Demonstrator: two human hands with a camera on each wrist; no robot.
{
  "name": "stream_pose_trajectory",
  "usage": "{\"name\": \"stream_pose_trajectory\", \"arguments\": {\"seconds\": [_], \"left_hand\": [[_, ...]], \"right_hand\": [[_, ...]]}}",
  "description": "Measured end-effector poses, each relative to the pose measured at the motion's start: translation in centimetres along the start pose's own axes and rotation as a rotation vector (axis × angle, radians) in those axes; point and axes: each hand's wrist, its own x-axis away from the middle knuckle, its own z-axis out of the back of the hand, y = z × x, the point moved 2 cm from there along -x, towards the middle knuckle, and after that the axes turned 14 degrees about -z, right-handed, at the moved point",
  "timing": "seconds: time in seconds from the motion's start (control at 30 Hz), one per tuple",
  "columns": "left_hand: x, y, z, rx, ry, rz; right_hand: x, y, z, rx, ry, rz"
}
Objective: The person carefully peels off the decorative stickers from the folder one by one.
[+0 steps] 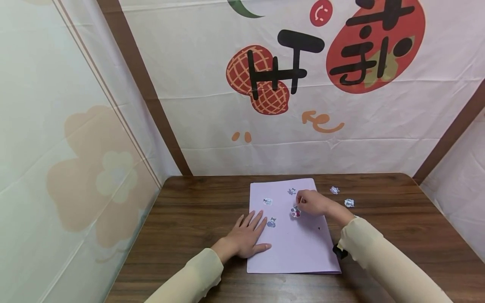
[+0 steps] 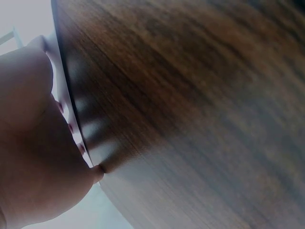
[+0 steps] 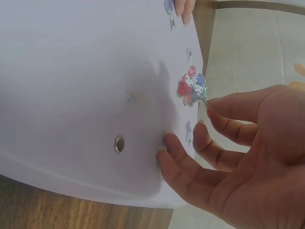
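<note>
Brown table; right-hand grip closed, pinching sticker by edge.

Folder on table, cloth behind. Three stickers flat on folder; two other stickers right of it.

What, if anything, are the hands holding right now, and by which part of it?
The right hand pinches a cartoon sticker by its edge. The left hand holds nothing; it rests with fingers spread across the side of the pale purple folder.
</note>
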Motion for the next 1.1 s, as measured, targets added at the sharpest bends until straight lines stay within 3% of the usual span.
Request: {"name": "stream_pose_trajectory", "arguments": {"seconds": [0.33,0.57,0.77,1.1], "left_hand": [[0.0,0.1,0.1,-0.006,-0.008,0.003],[0.0,0.1,-0.1,0.002,0.009,-0.009],[0.2,0.4,0.8,0.010,0.006,-0.012],[-0.3,-0.1,0.1,0.015,-0.002,-0.007]], "right_hand": [[0.8,0.1,0.7,-0.016,-0.022,-0.007],[2.7,0.5,2.0,-0.035,0.003,0.036],[4.4,0.9,3.5,-0.080,-0.011,0.049],[7.2,3.3,4.5,-0.057,0.001,0.003]]}}
